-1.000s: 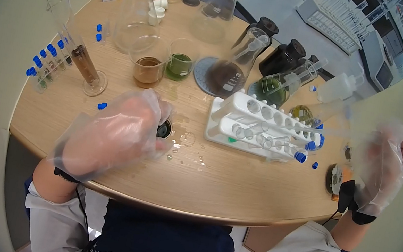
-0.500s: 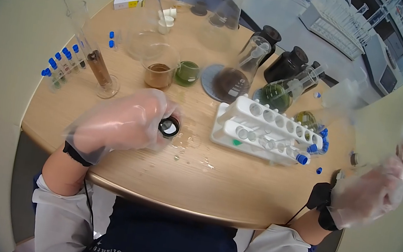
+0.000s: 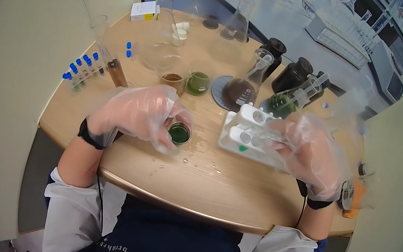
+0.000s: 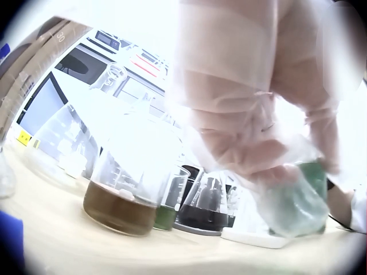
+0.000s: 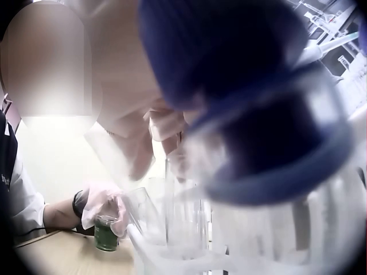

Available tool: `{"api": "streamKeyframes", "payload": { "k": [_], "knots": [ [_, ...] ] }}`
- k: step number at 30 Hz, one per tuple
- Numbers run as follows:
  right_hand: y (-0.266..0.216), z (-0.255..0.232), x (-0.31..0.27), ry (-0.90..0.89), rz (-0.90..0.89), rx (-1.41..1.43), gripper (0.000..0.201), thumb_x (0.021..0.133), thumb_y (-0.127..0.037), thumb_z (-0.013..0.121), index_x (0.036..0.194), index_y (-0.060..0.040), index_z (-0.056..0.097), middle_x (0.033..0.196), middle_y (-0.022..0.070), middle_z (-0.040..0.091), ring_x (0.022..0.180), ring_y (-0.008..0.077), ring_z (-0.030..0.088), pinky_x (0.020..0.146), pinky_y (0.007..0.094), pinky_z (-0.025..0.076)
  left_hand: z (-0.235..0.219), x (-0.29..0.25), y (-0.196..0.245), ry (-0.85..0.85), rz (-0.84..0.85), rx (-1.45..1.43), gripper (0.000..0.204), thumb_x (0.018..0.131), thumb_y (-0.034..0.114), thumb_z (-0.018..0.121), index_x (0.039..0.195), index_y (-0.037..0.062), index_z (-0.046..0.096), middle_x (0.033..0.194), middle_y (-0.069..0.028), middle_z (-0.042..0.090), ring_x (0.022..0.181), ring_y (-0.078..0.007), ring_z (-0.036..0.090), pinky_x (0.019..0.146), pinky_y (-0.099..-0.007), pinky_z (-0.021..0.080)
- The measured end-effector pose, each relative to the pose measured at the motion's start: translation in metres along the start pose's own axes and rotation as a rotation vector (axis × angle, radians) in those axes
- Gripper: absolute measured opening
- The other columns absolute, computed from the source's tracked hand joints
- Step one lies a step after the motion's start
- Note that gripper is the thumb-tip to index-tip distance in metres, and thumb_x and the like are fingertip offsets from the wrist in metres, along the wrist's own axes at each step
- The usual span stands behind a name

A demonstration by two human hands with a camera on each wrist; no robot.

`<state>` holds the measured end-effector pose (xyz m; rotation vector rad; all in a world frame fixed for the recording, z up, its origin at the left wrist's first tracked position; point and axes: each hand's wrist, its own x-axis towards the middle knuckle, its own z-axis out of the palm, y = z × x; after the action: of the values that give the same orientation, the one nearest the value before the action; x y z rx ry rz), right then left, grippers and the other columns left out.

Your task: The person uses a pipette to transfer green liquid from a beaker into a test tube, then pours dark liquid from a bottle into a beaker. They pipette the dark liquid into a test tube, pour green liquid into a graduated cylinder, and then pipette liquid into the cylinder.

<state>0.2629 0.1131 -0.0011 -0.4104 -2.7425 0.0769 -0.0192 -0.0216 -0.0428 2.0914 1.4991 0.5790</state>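
My left hand (image 3: 143, 117), in a clear plastic glove, grips a small glass beaker (image 3: 179, 133) of green liquid close over the table. From the right wrist view, that beaker (image 5: 106, 234) looks nearly upright, with fingers around its side. My gloved right hand (image 3: 312, 150) is over the white test tube rack (image 3: 228, 135), thumb and fingers bent at the clear test tubes (image 5: 186, 229). Its fingertips are right at the tube tops; I cannot tell whether they pinch one. A blue cap (image 5: 246, 149) fills much of that wrist view and hides part of the rack.
Behind the left hand stand a beaker of brown liquid (image 3: 171, 82), a green one (image 3: 198, 84) and a graduated cylinder (image 3: 116, 71). Flasks (image 3: 240, 90) and dark bottles (image 3: 292, 77) line the back. Blue-capped tubes (image 3: 82, 69) stand at left; drops wet the table (image 3: 202, 189).
My right hand has come from the right edge leftward to the rack. The left hand keeps hold of the small beaker, whose green liquid now shows. The head view has shifted.
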Motion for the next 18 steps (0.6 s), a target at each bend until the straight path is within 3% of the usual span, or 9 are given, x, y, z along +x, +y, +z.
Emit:
{"api": "streamKeyframes", "payload": {
  "k": [5,7,11,14,15,16,17,18],
  "knots": [
    [0.007,0.008,0.009,0.023,-0.06,0.183,0.021,0.06,-0.006,0.074,0.072,-0.0018,0.057,0.071,0.0112,0.057,0.067,0.0316,0.055,0.06,0.0384,0.045,-0.019,0.006,0.011,-0.056,0.053,-0.076,0.04,0.059,0.01,0.081,0.095,0.0027,0.065,0.072,-0.0071,0.06,0.065,-0.0173,0.057,0.059,-0.0284,0.045],
    [0.008,0.009,0.006,0.056,-0.142,0.189,0.02,0.061,-0.001,0.071,0.071,-0.0001,0.053,0.072,0.0114,0.061,0.069,0.0317,0.055,0.06,0.0379,0.043,-0.022,0.009,0.012,0.007,0.091,-0.109,0.044,0.053,0.017,0.085,0.092,0.0053,0.068,0.072,-0.004,0.06,0.062,-0.0144,0.055,0.055,-0.0267,0.043],
    [0.006,0.008,0.005,0.051,-0.106,0.139,0.018,0.062,-0.002,0.07,0.069,-0.0002,0.053,0.073,0.0122,0.061,0.07,0.0336,0.055,0.06,0.0393,0.043,-0.029,0.019,0.03,0.033,0.072,-0.169,0.05,0.049,0.02,0.09,0.092,0.0057,0.068,0.079,-0.0023,0.063,0.067,-0.0115,0.056,0.057,-0.0245,0.043],
    [0.009,0.006,0.007,0.108,-0.072,0.137,0.015,0.064,-0.003,0.069,0.071,-0.0003,0.055,0.074,0.0135,0.06,0.07,0.0339,0.056,0.061,0.0387,0.045,-0.025,0.029,0.031,0.066,0.085,-0.364,0.056,0.048,0.023,0.091,0.095,0.0032,0.067,0.086,-0.0037,0.065,0.074,-0.012,0.058,0.061,-0.0237,0.045],
    [0.01,0.0,0.008,0.129,-0.056,0.134,0.014,0.065,-0.003,0.068,0.072,-0.0003,0.056,0.075,0.014,0.06,0.07,0.0334,0.056,0.061,0.0381,0.045,-0.029,0.033,0.033,0.047,0.1,-0.353,0.058,0.05,0.024,0.09,0.096,0.001,0.065,0.091,-0.0077,0.065,0.081,-0.016,0.06,0.067,-0.0255,0.047],
    [0.011,-0.006,0.008,0.148,-0.039,0.13,0.012,0.066,-0.003,0.067,0.073,-0.0003,0.058,0.076,0.0145,0.06,0.07,0.0329,0.057,0.062,0.0374,0.046,-0.03,0.038,0.034,0.051,0.162,-0.398,0.057,0.05,0.024,0.09,0.096,0.0006,0.065,0.092,-0.0085,0.065,0.082,-0.0171,0.061,0.068,-0.0265,0.048],
    [0.014,-0.013,0.006,0.199,-0.04,0.17,0.013,0.071,-0.006,0.063,0.082,0.0004,0.061,0.078,0.0129,0.06,0.069,0.0254,0.059,0.062,0.0328,0.047,-0.028,0.045,0.034,0.055,0.225,-0.449,0.057,0.051,0.025,0.089,0.096,0.0003,0.065,0.092,-0.0094,0.065,0.083,-0.0181,0.061,0.069,-0.0274,0.049],
    [0.013,-0.02,0.004,0.269,-0.002,0.229,0.013,0.071,-0.007,0.063,0.081,0.0002,0.061,0.075,0.0137,0.059,0.068,0.0263,0.058,0.062,0.0336,0.047,-0.027,0.05,0.034,0.061,0.287,-0.502,0.057,0.051,0.025,0.089,0.096,-0.0001,0.065,0.092,-0.0102,0.065,0.084,-0.0192,0.062,0.071,-0.0284,0.049]
  ]
}}
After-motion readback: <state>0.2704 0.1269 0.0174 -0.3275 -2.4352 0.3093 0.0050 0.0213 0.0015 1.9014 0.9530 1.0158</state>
